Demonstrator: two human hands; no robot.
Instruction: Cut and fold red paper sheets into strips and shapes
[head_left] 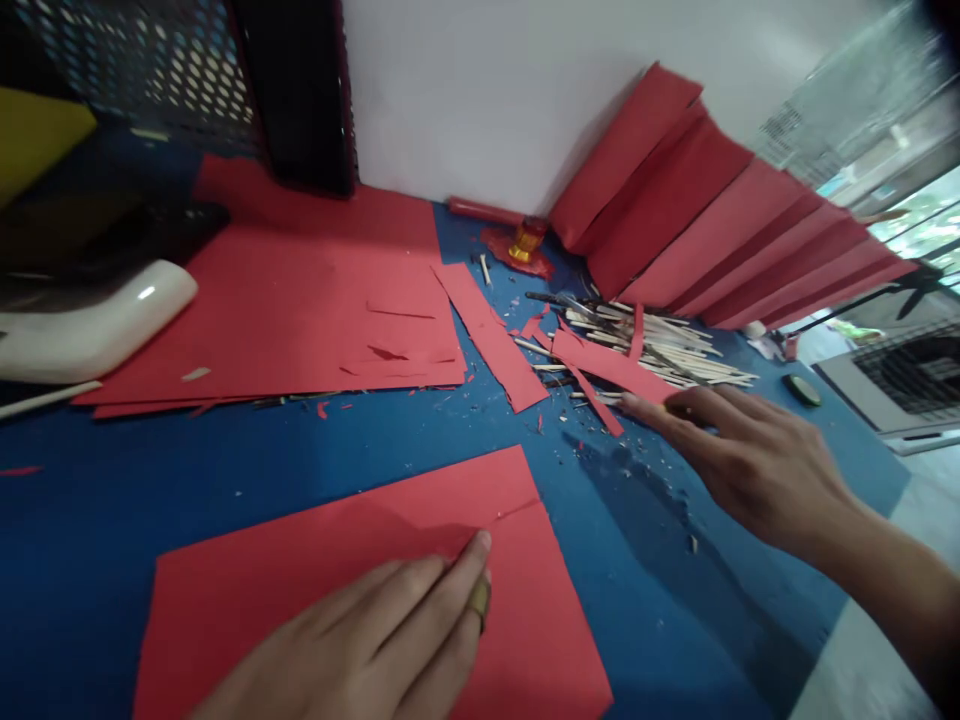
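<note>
My left hand (375,640) lies flat, fingers stretched out, on a red paper sheet (315,560) at the near edge of the blue table (300,440); a ring shows on one finger. My right hand (742,455) reaches out over the table with fingers extended, its fingertips near a red paper strip (600,365) and a pile of thin wooden sticks (667,350). It holds nothing that I can see.
A stack of red sheets (300,300) lies at the back left, a long red strip (491,335) beside it. Folded red paper (712,230) leans against the white wall. A small glue bottle (527,240), a white curved object (90,320) and a black mesh rack (300,90) stand around.
</note>
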